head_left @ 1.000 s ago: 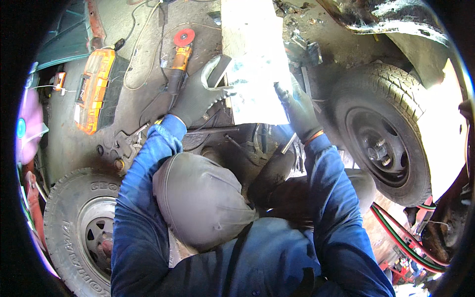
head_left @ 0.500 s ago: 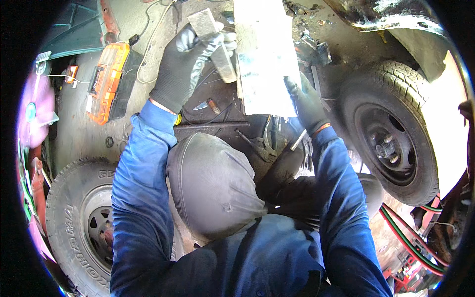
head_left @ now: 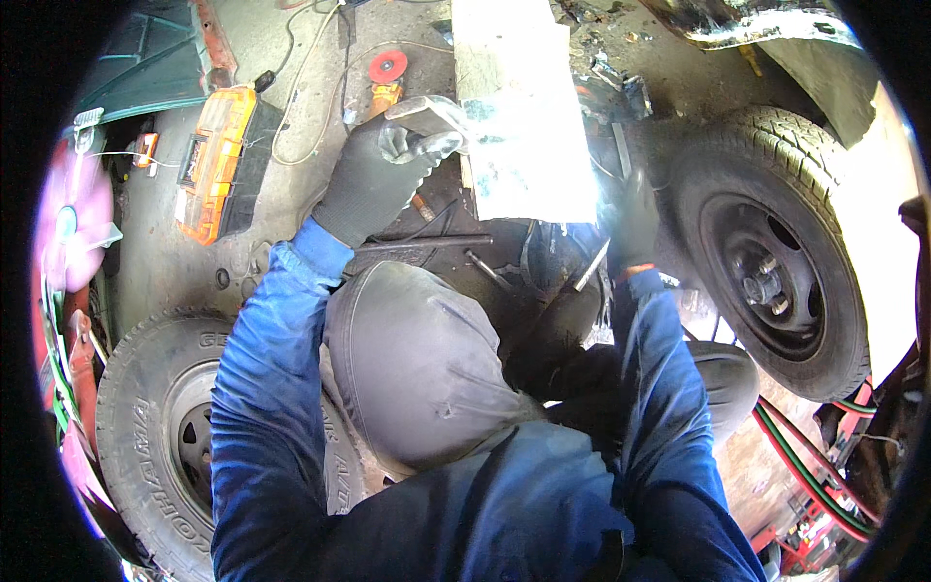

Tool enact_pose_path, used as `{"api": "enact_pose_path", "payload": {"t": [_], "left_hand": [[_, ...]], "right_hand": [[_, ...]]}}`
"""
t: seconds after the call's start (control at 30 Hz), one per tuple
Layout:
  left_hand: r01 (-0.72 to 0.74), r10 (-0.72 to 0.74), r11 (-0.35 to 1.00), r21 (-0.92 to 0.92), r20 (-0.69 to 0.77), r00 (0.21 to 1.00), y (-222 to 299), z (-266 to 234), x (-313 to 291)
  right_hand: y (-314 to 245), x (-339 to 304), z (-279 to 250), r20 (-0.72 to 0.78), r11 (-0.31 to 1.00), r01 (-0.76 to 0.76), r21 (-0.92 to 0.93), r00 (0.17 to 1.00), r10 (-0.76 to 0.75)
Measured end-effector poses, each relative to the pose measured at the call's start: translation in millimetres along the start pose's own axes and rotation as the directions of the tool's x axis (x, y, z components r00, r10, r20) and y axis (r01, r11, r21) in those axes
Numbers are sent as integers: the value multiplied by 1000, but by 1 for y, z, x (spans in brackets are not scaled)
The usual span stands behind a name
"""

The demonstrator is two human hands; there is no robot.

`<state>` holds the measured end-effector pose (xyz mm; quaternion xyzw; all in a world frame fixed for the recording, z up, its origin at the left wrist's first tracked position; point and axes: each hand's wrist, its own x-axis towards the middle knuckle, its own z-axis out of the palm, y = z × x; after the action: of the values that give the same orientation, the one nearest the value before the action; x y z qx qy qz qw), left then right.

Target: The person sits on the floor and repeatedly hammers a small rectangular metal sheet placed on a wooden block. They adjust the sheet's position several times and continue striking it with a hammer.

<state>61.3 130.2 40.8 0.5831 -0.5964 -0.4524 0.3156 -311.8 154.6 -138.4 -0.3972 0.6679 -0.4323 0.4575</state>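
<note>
Head view: left hand [head_left: 383,175], gloved, curls closed on the left edge of a pale metal sheet [head_left: 524,116] at twelve o'clock. Right hand [head_left: 628,215], gloved, grips its right edge, beside a mounted wheel [head_left: 766,262] at three o'clock.

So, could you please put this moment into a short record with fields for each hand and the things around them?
left hand: gloved left hand grips the left edge of the pale metal sheet
right hand: gloved right hand at the sheet's lower right edge, by a thin rod
nearby: orange angle grinder, orange case
wheels: right wheel, left wheel
</note>
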Motion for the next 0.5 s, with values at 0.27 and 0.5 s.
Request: {"api": "enact_pose_path", "payload": {"t": [0.27,0.5], "left_hand": [[-94,92,992,88,22,995,-8,-7,16],[-102,102,994,47,-2,995,-19,-5,21]], "right_hand": [[177,-57,-9,-167,533,-481,-696,830,532],[135,-10,-51,210,302,117,-946,931,299]]}}
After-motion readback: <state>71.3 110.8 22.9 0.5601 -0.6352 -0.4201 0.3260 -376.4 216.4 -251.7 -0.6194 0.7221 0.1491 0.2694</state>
